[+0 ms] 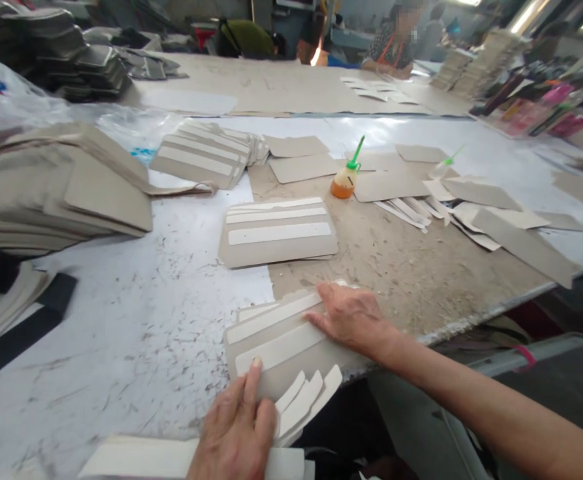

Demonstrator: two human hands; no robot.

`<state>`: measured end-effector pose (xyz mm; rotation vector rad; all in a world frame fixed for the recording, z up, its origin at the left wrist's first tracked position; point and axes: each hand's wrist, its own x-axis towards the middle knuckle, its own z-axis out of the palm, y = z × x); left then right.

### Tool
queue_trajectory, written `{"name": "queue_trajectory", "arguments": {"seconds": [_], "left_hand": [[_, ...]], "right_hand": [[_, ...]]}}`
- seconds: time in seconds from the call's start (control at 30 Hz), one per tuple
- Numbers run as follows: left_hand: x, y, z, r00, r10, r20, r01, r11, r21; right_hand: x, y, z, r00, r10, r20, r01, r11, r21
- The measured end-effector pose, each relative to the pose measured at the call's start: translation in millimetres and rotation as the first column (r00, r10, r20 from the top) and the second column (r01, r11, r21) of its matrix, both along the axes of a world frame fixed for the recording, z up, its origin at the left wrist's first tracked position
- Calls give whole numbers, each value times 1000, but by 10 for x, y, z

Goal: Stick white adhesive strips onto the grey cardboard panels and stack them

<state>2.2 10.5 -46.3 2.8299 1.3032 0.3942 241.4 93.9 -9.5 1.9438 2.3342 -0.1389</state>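
A grey cardboard piece [291, 337] with white strips across it lies at the table's near edge. My right hand [349, 317] rests flat on its right end, fingers stretched out. My left hand [236, 430] sits at its near left corner, forefinger pressed on a white strip, other fingers curled around several loose white strips [304, 400] fanned out to the right. A stack of finished grey pieces with white strips [277, 232] lies just beyond, in the middle of the table.
A glue bottle with orange base and green nozzle [346, 180] stands mid-table. Tall piles of grey cardboard [56, 193] fill the left side, another striped stack [204, 155] lies behind. Loose grey pieces and white strips [471, 207] scatter right. A person [396, 40] sits at the far end.
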Motion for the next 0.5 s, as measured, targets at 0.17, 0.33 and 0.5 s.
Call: {"name": "queue_trajectory", "arguments": {"seconds": [0.17,0.33,0.5], "left_hand": [[67,-17,-3,998,52,44,-52,999,14],[88,-26,19,996,78,35,-80,995,62],[92,-34,27,997,76,24,-77,995,63]], "right_hand": [[-81,47,-192,956,266,-120,-238,948,212],[-208,144,-252,847,456,-274,-369,875,313],[-529,191,-255,811,496,-310,-434,866,250]]}}
